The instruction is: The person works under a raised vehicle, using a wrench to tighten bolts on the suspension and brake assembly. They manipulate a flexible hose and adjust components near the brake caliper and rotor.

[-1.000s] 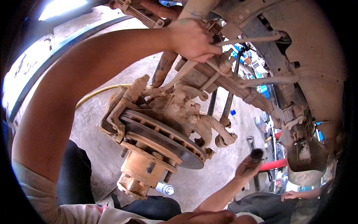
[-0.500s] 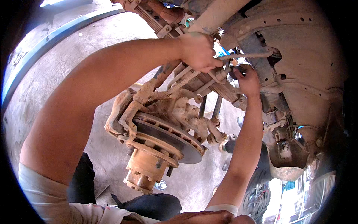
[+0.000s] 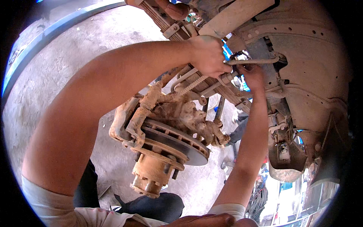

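Under the raised vehicle's wheel arch (image 3: 314,75), everything wears a coat of tan dried mud. Biggest of the parts is that pale, dirt-caked underbody panel, rigid sheet metal that flexes little. Below it to the left hangs the front hub assembly: a heavy brake disc (image 3: 177,142) with a rusty wheel hub (image 3: 153,176) and its studs pointing down toward the concrete floor (image 3: 68,56). All of this is dense cast metal, stiff and far too heavy to shift by hand, gritty rather than slippery. Behind it run the stacked leaves of a spring (image 3: 166,22), equally stiff.

Smaller still is the thing both hands are on: a thin brake line (image 3: 257,60) that runs from the arch wall to a fitting just above the hub, joining a coil-wrapped hose (image 3: 189,87) that slopes down toward the caliper. Thin tubing like this is light but kinks easily, so I judge it best held at the metal fitting, not along the pipe; the hose will bend freely.

The left hand (image 3: 210,56) is closed around the fitting end of the line, fingers curled tight. The right hand (image 3: 252,75) reaches up just beside it, fingers bunched at the same joint; whether it grips a small tool or only the fitting is hard to tell, since it lies in shadow.
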`<state>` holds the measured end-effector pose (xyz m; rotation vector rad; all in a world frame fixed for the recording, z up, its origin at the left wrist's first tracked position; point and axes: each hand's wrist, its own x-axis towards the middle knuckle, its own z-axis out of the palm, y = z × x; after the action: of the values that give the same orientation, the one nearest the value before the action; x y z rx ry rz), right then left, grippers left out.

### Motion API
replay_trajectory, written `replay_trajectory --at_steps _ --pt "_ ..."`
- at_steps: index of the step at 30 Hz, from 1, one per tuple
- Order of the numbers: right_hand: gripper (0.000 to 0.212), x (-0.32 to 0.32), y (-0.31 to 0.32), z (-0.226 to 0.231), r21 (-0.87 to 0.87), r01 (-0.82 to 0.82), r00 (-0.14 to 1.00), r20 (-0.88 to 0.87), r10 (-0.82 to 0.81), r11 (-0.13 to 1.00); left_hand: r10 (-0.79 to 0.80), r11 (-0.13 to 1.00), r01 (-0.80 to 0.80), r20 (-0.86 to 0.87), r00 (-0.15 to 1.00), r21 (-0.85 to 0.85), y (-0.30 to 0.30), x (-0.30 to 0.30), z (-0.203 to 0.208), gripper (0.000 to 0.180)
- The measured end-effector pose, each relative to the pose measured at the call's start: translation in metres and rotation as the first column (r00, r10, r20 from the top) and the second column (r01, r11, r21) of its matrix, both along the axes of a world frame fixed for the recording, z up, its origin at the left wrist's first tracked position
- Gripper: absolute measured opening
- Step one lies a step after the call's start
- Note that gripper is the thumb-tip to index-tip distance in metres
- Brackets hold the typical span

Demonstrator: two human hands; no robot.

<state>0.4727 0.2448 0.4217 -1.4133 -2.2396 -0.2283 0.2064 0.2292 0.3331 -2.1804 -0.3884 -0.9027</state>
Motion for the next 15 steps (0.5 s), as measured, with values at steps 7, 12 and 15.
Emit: replay_trajectory --at_steps 7,12,15 --pt "0.044 -0.013 -0.003 -0.008 0.082 0.248 0.965 0.066 -0.254 0.965 0.03 0.999 -0.03 -0.01 0.999 -0.024 0.01 0.008 -0.004 0.025" --pt "0.053 -0.016 -0.002 -0.016 -0.015 0.27 0.958 0.109 -0.266 0.963 0.031 0.999 -0.03 0.044 0.999 -0.02 0.011 0.002 -0.009 0.026" --pt "0.053 0.0 0.005 -0.009 0.118 0.366 0.87 0.31 -0.384 0.923 0.024 0.999 -0.023 0.029 0.999 -0.036 0.009 0.008 -0.005 0.025"
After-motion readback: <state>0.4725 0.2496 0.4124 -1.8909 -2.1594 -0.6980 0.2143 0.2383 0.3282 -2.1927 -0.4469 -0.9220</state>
